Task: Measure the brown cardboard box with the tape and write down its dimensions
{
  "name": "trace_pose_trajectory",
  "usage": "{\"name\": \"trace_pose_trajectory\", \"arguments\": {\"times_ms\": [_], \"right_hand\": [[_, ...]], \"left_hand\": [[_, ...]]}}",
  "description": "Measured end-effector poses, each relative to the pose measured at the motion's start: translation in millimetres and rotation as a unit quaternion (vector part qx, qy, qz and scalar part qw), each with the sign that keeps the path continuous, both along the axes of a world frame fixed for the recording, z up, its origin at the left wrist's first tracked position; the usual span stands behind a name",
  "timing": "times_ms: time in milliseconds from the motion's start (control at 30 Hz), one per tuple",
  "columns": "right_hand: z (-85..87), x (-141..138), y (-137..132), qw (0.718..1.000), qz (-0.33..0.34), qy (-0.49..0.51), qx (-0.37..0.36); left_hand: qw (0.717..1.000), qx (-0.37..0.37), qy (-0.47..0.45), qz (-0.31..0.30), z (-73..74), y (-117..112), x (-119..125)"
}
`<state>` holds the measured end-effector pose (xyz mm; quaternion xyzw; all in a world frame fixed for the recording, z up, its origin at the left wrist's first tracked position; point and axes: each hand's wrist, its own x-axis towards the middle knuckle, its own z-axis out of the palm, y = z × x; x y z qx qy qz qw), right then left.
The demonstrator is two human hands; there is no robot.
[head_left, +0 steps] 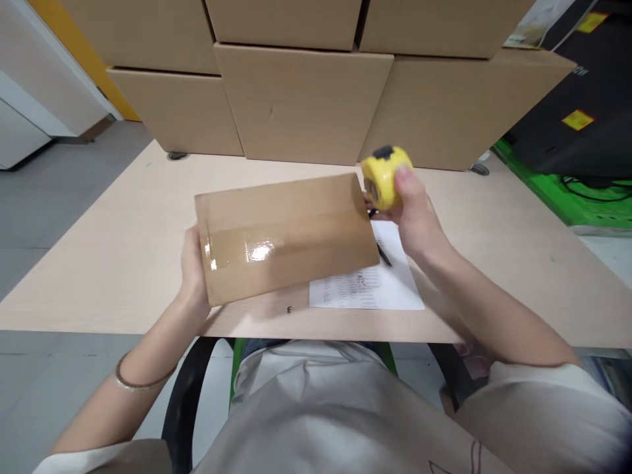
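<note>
A cardboard box [291,230], its middle covered by a strip of shiny clear tape, is tilted above the desk in front of me. My left hand [193,266] grips its left end, with most of the fingers hidden behind it. In my right hand [415,210] is a yellow tape measure [386,176] with a black part on top, close to the box's right end. Below the box lies a printed sheet of paper [368,289], partly covered. A dark pen [384,255] rests on the sheet.
Large cardboard boxes [301,105] stand stacked along the back of the desk [89,263]. On the right are a black case [567,99] with yellow labels and a green surface [592,197] with a cable. A chair armrest [185,401] is below the desk edge.
</note>
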<state>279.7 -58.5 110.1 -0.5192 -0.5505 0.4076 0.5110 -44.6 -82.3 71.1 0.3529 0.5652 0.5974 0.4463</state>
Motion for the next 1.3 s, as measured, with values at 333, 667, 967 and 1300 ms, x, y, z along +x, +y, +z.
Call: {"name": "trace_pose_trajectory", "arguments": {"times_ms": [333,667,967,1300], "right_hand": [[-22.6,-49.8,111.2,0.990,-0.006,0.137,0.027],[-43.4,-32.3,120.8,0.988,-0.043,0.067,0.131],[67.0,-60.2,101.7,0.977,0.196,-0.088,-0.010],[84.1,-61.1,102.6,0.952,0.210,-0.213,-0.066]], "left_hand": [[0.962,0.234,0.081,-0.115,-0.9,-45.9,38.6],[0.883,0.351,0.224,-0.215,-30.1,-49.9,42.6],[0.945,0.259,0.106,-0.171,-13.4,70.8,57.9],[0.963,0.174,-0.092,-0.186,-6.9,62.6,88.0]]}}
